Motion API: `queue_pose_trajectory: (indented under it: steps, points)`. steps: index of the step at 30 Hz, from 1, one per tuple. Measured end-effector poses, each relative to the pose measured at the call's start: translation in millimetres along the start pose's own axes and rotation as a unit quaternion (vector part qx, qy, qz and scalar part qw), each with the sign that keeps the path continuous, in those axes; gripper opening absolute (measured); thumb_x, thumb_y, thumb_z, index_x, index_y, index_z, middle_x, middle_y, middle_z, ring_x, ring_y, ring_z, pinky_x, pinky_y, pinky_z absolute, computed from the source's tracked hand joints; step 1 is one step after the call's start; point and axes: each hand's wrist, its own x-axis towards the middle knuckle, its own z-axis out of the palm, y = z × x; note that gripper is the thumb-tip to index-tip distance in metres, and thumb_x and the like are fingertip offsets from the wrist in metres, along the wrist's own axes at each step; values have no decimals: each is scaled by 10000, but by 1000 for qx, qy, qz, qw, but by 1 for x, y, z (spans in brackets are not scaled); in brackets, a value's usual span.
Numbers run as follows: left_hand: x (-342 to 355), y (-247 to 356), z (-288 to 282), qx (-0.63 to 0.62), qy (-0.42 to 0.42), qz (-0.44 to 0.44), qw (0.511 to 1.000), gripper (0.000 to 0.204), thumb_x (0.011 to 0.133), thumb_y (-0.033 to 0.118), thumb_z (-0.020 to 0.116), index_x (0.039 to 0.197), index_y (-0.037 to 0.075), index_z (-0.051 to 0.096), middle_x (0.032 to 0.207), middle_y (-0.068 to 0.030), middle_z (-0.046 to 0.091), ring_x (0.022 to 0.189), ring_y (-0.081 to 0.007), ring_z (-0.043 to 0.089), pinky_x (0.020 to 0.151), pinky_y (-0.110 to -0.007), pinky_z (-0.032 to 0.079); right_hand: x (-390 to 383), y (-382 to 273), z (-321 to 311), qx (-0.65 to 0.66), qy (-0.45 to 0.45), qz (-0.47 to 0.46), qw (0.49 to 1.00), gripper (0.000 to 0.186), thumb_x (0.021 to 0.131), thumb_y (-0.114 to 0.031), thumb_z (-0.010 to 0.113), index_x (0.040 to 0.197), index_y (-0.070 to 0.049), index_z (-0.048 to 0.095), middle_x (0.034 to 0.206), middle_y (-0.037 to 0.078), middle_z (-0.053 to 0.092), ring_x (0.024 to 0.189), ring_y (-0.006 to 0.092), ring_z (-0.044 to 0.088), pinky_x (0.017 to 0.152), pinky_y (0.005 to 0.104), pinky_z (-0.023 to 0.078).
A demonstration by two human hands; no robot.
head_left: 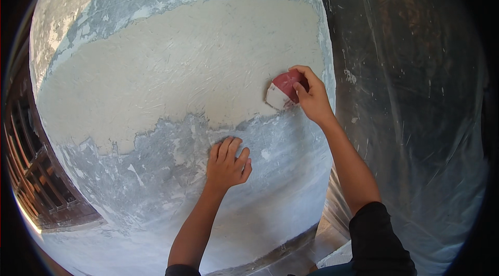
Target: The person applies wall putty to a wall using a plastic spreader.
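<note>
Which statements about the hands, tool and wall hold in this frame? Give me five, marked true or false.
1. The right hand holds a red-and-white scraper. True.
2. The left hand grips a second scraper. False: it is empty, with its fingers loosely curled.
3. A pale smooth-coated patch spans the wall above a mottled grey area. True.
4. The translucent plastic sheet hangs at the picture's left. False: it hangs at the right.
5. A wooden grille shows at the picture's left edge. True.
</note>
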Motion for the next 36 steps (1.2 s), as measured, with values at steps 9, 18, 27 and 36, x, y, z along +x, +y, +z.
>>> queue_pose_trajectory:
  steps: [9, 18, 27, 36]
  points:
    - [2, 1, 0, 3, -4, -5, 1000, 238, 758, 254, 602, 940, 104, 576, 1157, -117, 560, 1133, -296, 495, 950, -459, 346, -4, 16, 3, 47, 43, 16, 998, 336, 843, 97, 535, 1159, -14, 568, 1033, 149, 643, 956, 233, 637, 867, 301, 476]
    - [2, 2, -3, 11, -7, -18, 1000, 274, 770, 239, 588, 1022, 142, 543, 1147, -98, 574, 1107, -278, 533, 914, -433, 380, -7, 10, 6, 50, 31, 24, 998, 321, 843, 93, 541, 1147, -4, 581, 1023, 141, 650, 952, 205, 633, 869, 289, 471]
    - [3, 1, -3, 5, -2, -13, 1000, 277, 769, 235, 593, 1022, 137, 540, 1142, -103, 573, 1108, -282, 528, 906, -433, 378, -7, 12, 8, 44, 51, 22, 997, 311, 839, 92, 544, 1133, 2, 589, 1008, 151, 659, 928, 234, 647, 863, 301, 481]
    - [2, 2, -1, -3, -1, -11, 1000, 267, 762, 241, 600, 992, 115, 550, 1146, -114, 561, 1112, -294, 515, 907, -450, 371, -15, 23, 4, 25, 79, 39, 996, 322, 848, 95, 535, 1150, -2, 589, 1008, 135, 655, 929, 205, 640, 858, 295, 480]
